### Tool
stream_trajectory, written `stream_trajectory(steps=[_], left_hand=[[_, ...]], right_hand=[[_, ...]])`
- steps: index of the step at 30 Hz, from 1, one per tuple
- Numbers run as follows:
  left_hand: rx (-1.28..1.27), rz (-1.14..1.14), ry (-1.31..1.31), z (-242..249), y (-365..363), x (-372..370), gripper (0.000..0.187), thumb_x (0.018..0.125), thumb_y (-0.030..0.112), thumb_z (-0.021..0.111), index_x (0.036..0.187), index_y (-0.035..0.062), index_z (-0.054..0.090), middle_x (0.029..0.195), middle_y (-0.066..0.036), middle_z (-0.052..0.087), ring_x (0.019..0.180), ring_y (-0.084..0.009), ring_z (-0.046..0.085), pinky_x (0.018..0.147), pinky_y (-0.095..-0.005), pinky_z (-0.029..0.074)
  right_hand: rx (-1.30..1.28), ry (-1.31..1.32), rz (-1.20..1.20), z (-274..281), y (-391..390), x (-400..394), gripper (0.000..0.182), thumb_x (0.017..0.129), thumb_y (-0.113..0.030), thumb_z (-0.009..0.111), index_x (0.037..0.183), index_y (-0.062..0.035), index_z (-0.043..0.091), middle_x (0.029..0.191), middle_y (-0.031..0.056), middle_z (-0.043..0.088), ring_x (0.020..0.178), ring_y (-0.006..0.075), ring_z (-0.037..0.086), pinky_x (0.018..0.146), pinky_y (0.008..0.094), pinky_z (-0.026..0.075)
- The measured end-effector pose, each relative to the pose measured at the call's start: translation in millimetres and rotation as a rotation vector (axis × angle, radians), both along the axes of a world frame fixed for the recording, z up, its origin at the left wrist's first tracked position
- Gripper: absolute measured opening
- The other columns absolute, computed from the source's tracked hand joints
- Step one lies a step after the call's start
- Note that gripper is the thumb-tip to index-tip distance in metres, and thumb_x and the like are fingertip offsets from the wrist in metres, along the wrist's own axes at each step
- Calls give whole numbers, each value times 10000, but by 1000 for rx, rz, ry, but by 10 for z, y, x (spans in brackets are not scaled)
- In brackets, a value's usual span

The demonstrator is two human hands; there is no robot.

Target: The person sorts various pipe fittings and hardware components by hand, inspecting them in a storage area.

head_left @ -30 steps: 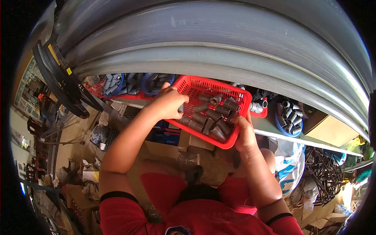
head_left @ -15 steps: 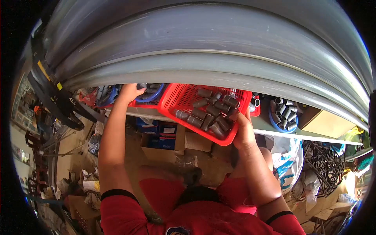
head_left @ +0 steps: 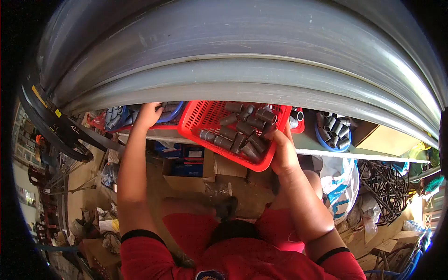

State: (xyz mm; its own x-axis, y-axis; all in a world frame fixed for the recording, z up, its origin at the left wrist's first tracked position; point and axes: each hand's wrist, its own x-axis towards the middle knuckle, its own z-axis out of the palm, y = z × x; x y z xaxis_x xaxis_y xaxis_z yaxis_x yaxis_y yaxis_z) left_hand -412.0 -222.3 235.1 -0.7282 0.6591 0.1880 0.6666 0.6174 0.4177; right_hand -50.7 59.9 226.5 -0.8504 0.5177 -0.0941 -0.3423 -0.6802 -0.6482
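My right hand (head_left: 283,154) grips the near right corner of a red plastic basket (head_left: 189,122). Grey pipe fittings (head_left: 244,127) lie loose inside the basket, mostly toward its right side. The basket tilts toward me at the shelf's front edge. My left hand (head_left: 149,115) is at a blue basket (head_left: 175,113) of dark grey fittings, left of the red one. Its fingers look curled, the thumb toward the fittings; what they hold, if anything, is hidden.
Large grey pipes (head_left: 196,74) run low above the shelf (head_left: 322,153). Another blue basket of fittings (head_left: 333,130) and a cardboard box (head_left: 387,137) stand to the right. Below are an open carton with blue boxes (head_left: 186,169) and a white-and-blue sack (head_left: 338,182). Black coiled pipe (head_left: 60,126) hangs at left.
The view has shifted slightly, so the red basket and both hands appear a little further left. My left hand stays by the blue basket; my right keeps hold of the red basket.
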Motion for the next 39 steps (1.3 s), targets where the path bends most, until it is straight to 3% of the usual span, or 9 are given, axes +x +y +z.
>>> stream_trajectory(steps=[3, 6, 9, 10, 16, 19, 28, 31, 39], left_hand=[[-84, 196, 297, -34, -63, 23, 307, 854, 110, 646, 1143, 14, 681, 1225, -239, 634, 1180, -402, 577, 995, -450, 451], [-148, 254, 187, -112, -181, -13, 321, 875, 131, 578, 1168, 58, 688, 1280, -190, 622, 1183, -382, 578, 996, -465, 450], [-376, 252, 357, -205, -228, -4, 383, 892, 199, 535, 1244, 243, 679, 1335, -21, 607, 1228, -315, 553, 1036, -511, 413], [-407, 271, 226, -182, -220, -47, 379, 898, 225, 517, 1232, 289, 685, 1430, 23, 528, 1318, -266, 465, 1078, -526, 348], [-526, 344, 302, 35, -52, 198, 345, 888, 241, 538, 1193, 246, 699, 1418, 13, 541, 1302, -272, 489, 1070, -508, 370], [-401, 275, 285, -13, -72, 117, 305, 862, 205, 578, 1134, 174, 712, 1336, -50, 595, 1243, -312, 534, 1001, -583, 389], [-326, 199, 286, -201, -182, -212, 281, 849, 238, 592, 1079, 163, 734, 1145, -146, 676, 1098, -365, 620, 938, -453, 489], [-301, 206, 146, -185, -155, -224, 272, 846, 165, 593, 1043, 21, 713, 1052, -246, 680, 1016, -430, 634, 904, -466, 497], [-341, 189, 147, -282, -166, -375, 315, 880, 272, 576, 1120, 133, 726, 1100, -174, 694, 1040, -383, 654, 912, -463, 509]], right_hand=[[-10, -2, 0, 41, -9, 11, 710, 802, 51, 476, 1464, -176, 351, 1278, 106, 543, 1149, 274, 551, 975, 421, 483], [5, -10, -25, 95, -33, 23, 646, 775, 3, 491, 1405, -125, 434, 1246, 92, 567, 1145, 257, 546, 1012, 401, 462], [-4, -11, -19, 113, -53, 29, 657, 768, 8, 489, 1408, -132, 433, 1252, 87, 563, 1142, 257, 546, 1014, 402, 459], [-4, -1, -17, 111, -56, 24, 678, 776, 23, 484, 1428, -147, 404, 1261, 94, 557, 1148, 267, 546, 1007, 413, 465], [9, 11, -19, 9, -26, 5, 734, 793, 47, 479, 1477, -180, 340, 1292, 107, 544, 1161, 288, 549, 997, 436, 475], [14, 7, -16, 17, -34, 13, 736, 795, 45, 483, 1480, -179, 338, 1301, 109, 543, 1163, 288, 550, 997, 433, 474], [30, 13, -15, 7, -19, 10, 736, 790, 43, 492, 1477, -174, 341, 1291, 105, 550, 1164, 281, 550, 993, 424, 475], [34, 1, -15, 22, -18, 8, 710, 787, 30, 490, 1459, -165, 368, 1280, 93, 552, 1154, 266, 547, 997, 414, 468], [9, -8, -30, 152, -77, 40, 655, 783, -6, 507, 1419, -141, 422, 1258, 81, 563, 1129, 251, 549, 1005, 401, 459]])
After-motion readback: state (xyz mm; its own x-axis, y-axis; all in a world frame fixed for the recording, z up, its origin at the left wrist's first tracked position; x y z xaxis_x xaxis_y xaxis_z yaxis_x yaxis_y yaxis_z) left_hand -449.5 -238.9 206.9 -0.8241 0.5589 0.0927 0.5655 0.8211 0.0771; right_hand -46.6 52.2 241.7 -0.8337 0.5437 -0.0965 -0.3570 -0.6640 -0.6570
